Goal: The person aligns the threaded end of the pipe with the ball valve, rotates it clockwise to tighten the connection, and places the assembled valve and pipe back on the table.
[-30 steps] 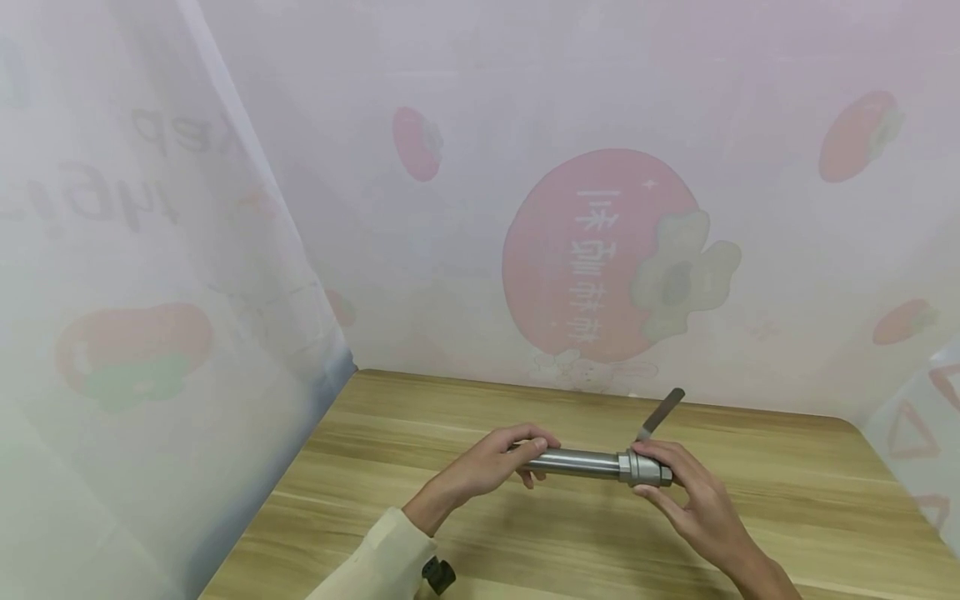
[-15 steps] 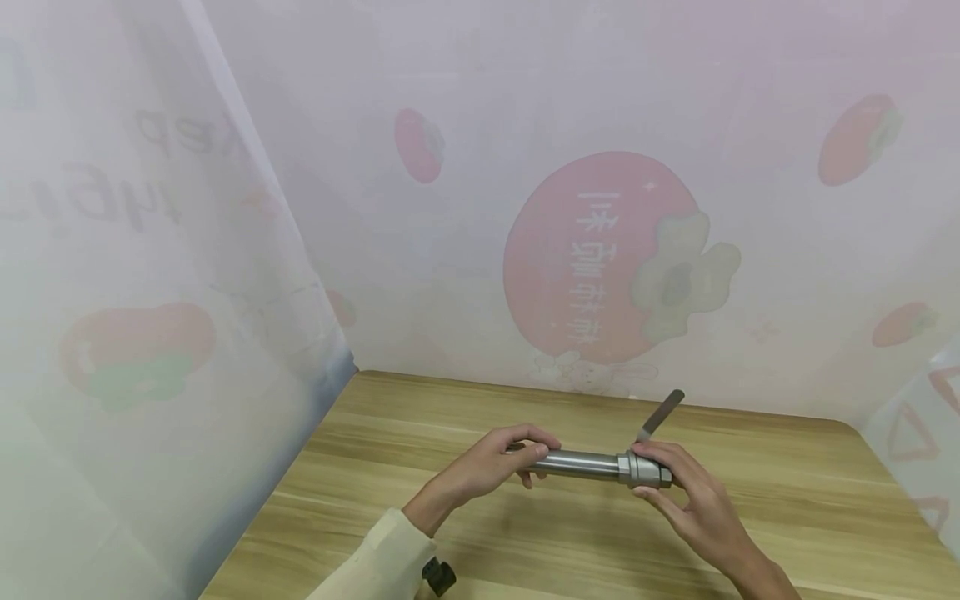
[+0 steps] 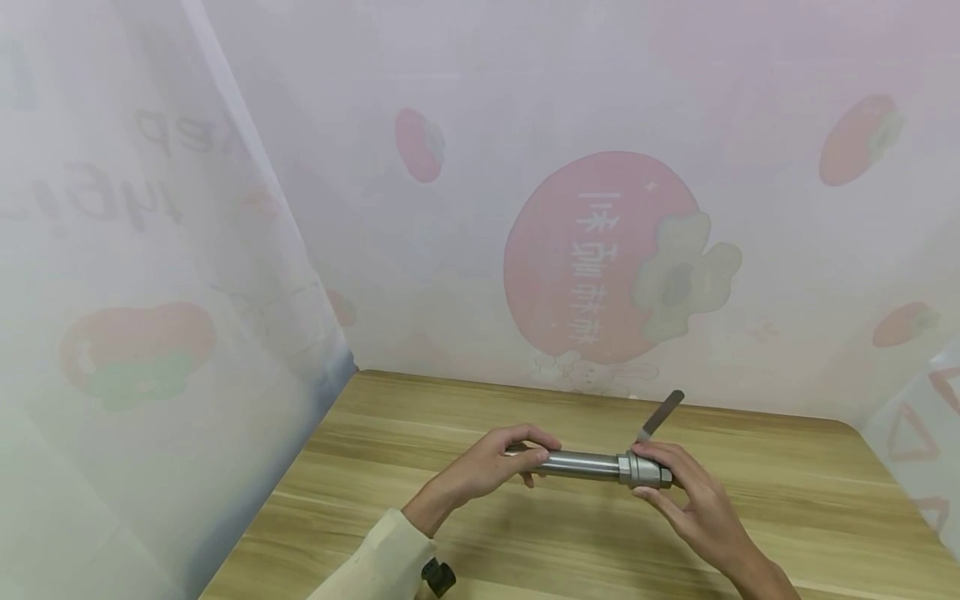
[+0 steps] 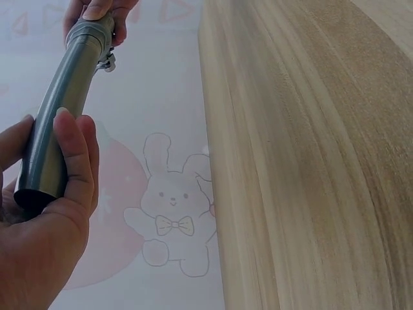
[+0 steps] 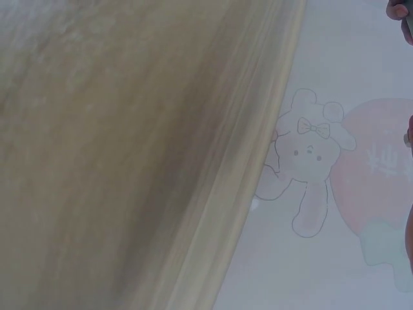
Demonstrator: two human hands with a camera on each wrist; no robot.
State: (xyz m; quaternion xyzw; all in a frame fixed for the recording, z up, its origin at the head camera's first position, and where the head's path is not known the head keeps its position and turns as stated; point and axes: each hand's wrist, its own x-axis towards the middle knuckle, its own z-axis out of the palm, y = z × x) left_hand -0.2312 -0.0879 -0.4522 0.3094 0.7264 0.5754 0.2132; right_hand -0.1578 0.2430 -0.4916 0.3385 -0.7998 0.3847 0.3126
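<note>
A smooth silvery metal pipe (image 3: pixel 583 464) is held level over the table, joined at its right end to a ball valve (image 3: pixel 643 470). My left hand (image 3: pixel 483 468) grips the pipe's left end, thumb across its near side and fingers behind. In the left wrist view, the open pipe end (image 4: pixel 39 197) sits within the curl of that hand. My right hand (image 3: pixel 701 504) pinches the valve body between thumb and fingers. The valve's lever (image 3: pixel 663 414), with a dark brown sleeve, slants up and to the right. Only slivers of the hands show along the right wrist view's right edge.
Below the hands is a wood-grain table (image 3: pixel 390 425). A pale printed curtain (image 3: pixel 450 275) rises behind its far edge, with another curtain (image 3: pixel 135 275) along the left. A small black device (image 3: pixel 438 575) hangs at the left sleeve (image 3: pixel 382 558).
My left thumb has slid slightly downward across the pipe. The right hand, the valve and its lever have stayed nearly in place.
</note>
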